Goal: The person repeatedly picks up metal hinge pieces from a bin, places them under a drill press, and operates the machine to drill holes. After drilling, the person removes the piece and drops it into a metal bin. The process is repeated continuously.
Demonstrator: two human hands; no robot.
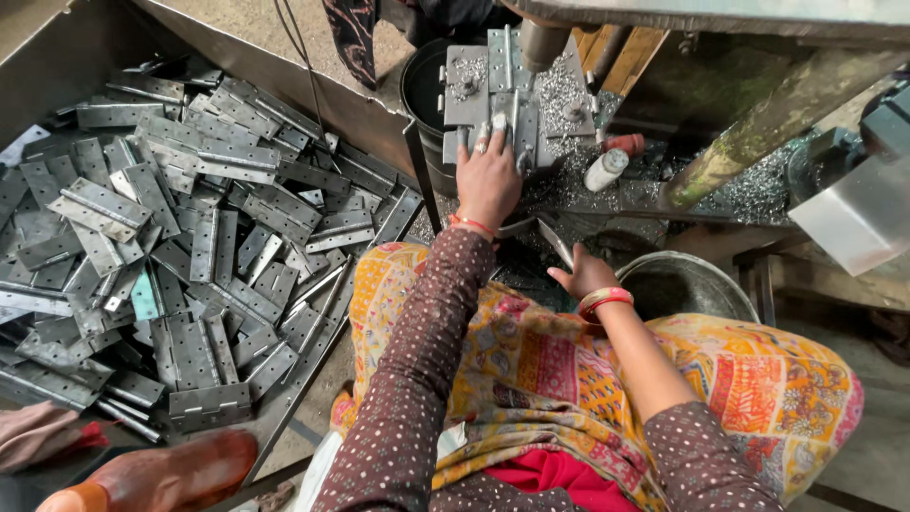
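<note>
My left hand (488, 175) reaches forward onto the grey metal fixture (502, 100) of a machine, fingers resting on a hinge plate (517, 133) seated there. My right hand (583, 275) hangs lower near my lap with fingers loosely curled; it seems to pinch a thin metal strip (555, 242), though the grip is partly hidden. Both wrists wear red bangles. A large pile of grey metal hinges (190, 246) fills a tray on my left.
Metal shavings (739, 194) cover the machine bed around the fixture. A small white bottle (607, 169) lies beside it. A round metal bowl (687, 284) stands at my right, a dark bucket (427, 90) behind the fixture. A brown object (180, 474) sits at the bottom left.
</note>
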